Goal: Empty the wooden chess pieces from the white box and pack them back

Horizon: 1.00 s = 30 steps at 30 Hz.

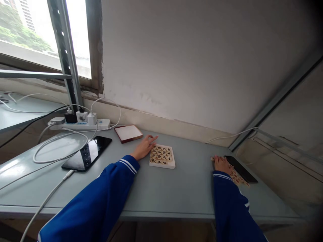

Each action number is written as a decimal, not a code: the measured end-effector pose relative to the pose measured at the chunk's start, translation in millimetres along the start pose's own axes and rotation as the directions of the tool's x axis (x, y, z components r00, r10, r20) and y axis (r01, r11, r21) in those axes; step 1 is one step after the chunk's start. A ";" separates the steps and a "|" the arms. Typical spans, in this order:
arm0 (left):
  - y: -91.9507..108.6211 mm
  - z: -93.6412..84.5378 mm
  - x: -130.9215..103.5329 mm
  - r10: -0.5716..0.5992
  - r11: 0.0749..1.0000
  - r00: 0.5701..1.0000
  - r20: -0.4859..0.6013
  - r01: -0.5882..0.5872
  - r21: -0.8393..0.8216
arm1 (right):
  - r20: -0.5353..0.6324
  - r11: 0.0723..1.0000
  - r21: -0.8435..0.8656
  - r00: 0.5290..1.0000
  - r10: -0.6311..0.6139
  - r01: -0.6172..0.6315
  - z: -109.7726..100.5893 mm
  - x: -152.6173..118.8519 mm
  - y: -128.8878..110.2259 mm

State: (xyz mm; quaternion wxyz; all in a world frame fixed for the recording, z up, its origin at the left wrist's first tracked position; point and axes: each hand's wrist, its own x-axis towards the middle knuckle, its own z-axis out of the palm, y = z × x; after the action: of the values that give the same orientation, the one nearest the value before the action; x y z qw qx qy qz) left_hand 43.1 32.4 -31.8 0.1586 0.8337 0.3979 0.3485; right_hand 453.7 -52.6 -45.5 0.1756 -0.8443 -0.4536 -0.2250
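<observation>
A white box [162,165] stands in the middle of the desk, holding rows of round xiangqi pieces [161,154] with dark characters on top. My left hand [146,147] is at the box's back left corner, its fingers stretched out and nothing seen in them. On the right, my right hand [223,164] lies palm down with fingers spread over a heap of loose xiangqi pieces [237,177]. Some of that heap is hidden under the hand and sleeve. One piece shows beside its fingertips; whether it is touched I cannot make out.
Behind my left hand lies a dark red box lid [128,133] with a white inside. A tablet [87,154] with a charging cable is at left, near a power strip [101,124] with several plugs. Beside the heap is a black flat object [241,168]. A wall borders the desk.
</observation>
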 end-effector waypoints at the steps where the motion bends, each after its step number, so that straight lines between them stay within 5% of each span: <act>1: 1.9 -1.3 -1.3 0.024 0.999 0.999 -0.022 -0.024 0.034 | 0.055 1.000 0.004 0.998 0.017 -0.017 3.0 1.4 1.6; 14: 5.2 -4.9 -2.3 0.001 0.993 0.996 -0.087 0.009 0.119 | 0.176 0.999 0.037 0.984 -0.030 0.024 8.2 11.8 -2.0; 19: 2.8 -3.7 -2.7 -0.023 0.987 1.000 0.003 0.023 0.158 | 0.186 0.961 0.170 0.951 -0.248 0.217 3.8 4.2 -28.9; 26: 4.6 -5.9 -2.6 -0.045 0.988 0.998 0.040 0.038 0.150 | 0.059 0.734 0.439 0.799 -0.599 0.518 -4.8 -22.9 -62.8; 30: 2.3 -5.5 -2.0 -0.032 0.987 0.998 0.049 0.024 0.159 | 0.040 0.845 0.213 0.860 -0.509 0.490 -7.7 -31.2 -55.3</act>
State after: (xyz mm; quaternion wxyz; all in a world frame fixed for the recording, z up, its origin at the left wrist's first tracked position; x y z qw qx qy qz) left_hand 39.6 29.4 -27.5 0.1071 0.8467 0.4319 0.2918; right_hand 390.1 -48.8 -50.8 0.1714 -0.6852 -0.6855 -0.1770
